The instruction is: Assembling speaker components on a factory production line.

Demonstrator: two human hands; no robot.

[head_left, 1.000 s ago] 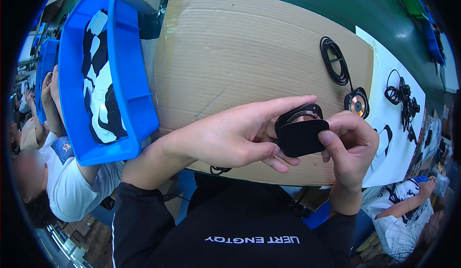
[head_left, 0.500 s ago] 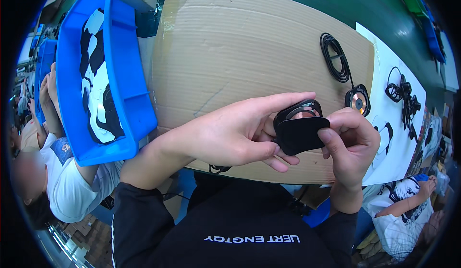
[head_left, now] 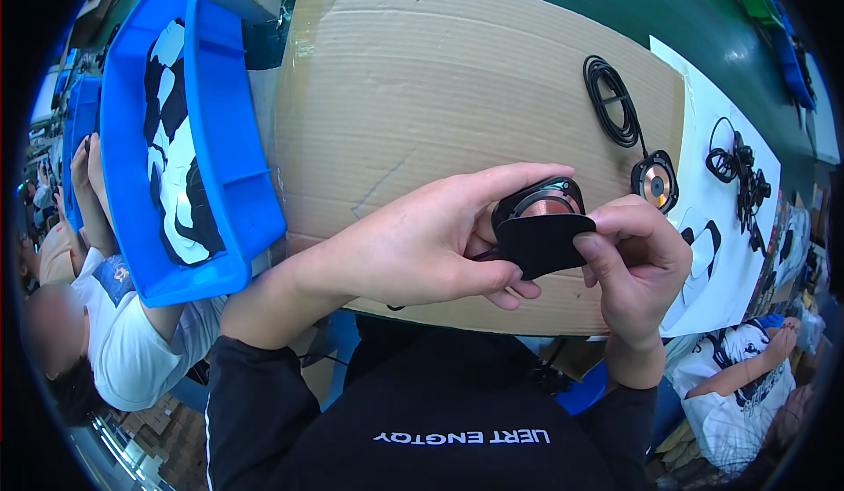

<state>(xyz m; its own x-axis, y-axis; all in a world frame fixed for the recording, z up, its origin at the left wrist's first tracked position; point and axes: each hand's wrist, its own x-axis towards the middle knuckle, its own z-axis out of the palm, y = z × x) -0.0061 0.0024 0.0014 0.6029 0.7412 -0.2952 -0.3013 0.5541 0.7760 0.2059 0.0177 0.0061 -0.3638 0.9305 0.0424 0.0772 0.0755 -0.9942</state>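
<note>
My left hand (head_left: 418, 236) holds a rounded black device (head_left: 542, 201) with a copper-coloured round centre, above the cardboard. Between the thumb and index finger of my right hand (head_left: 646, 262) is the edge of a thin black pad (head_left: 541, 247) with rounded corners. The pad lies across the device's near side and hides its lower part; whether it is stuck there I cannot tell. To the right of my hands, a similar device (head_left: 656, 181) with a copper-coloured disc rests face up, joined to a coiled black cable (head_left: 608, 104).
A blue bin (head_left: 230, 130) at left holds several black and white cut pieces (head_left: 180, 174). Cardboard (head_left: 422, 69) covers the worktop. On the white sheet (head_left: 738, 236) at right lie tangled black cables (head_left: 747, 179) and flat pieces (head_left: 701, 249). Other people sit at both sides.
Both hands have shifted slightly left, carrying the device and pad. The pad's upper edge now sits flatter, with more of the copper centre showing above it. My grips look the same.
</note>
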